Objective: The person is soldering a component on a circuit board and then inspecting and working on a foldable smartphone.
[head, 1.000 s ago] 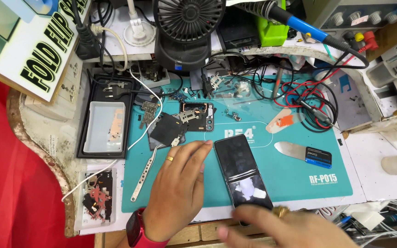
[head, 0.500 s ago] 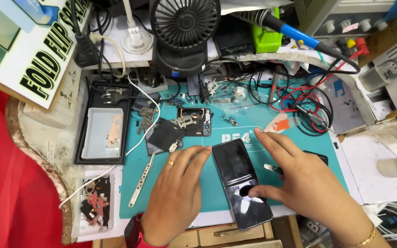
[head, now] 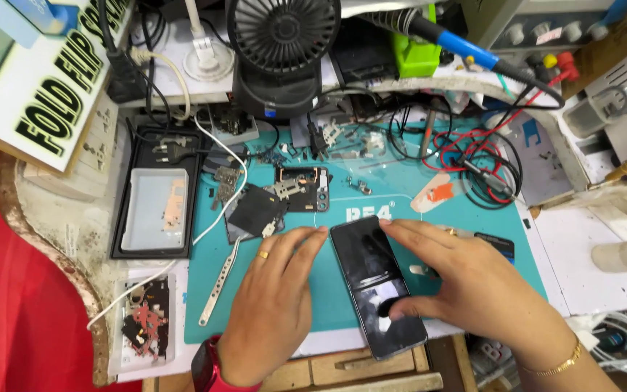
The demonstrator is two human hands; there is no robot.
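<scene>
A black folding phone lies opened flat on the teal work mat, screen up. My left hand rests flat on the mat just left of the phone, with its fingertips at the phone's upper left corner. My right hand lies over the phone's right edge, thumb pressed on the lower half of the screen and fingers reaching to its top edge. A gold ring is on each hand, a red watch on my left wrist and a gold bracelet on the right.
Loose phone parts and a black back cover lie on the mat's upper left, with metal tweezers beside my left hand. A black tray stands left, a black fan behind, and tangled red and black leads at upper right.
My right hand came up from the front edge onto the phone's right side and thumb onto its screen. My left hand stayed beside the phone.
</scene>
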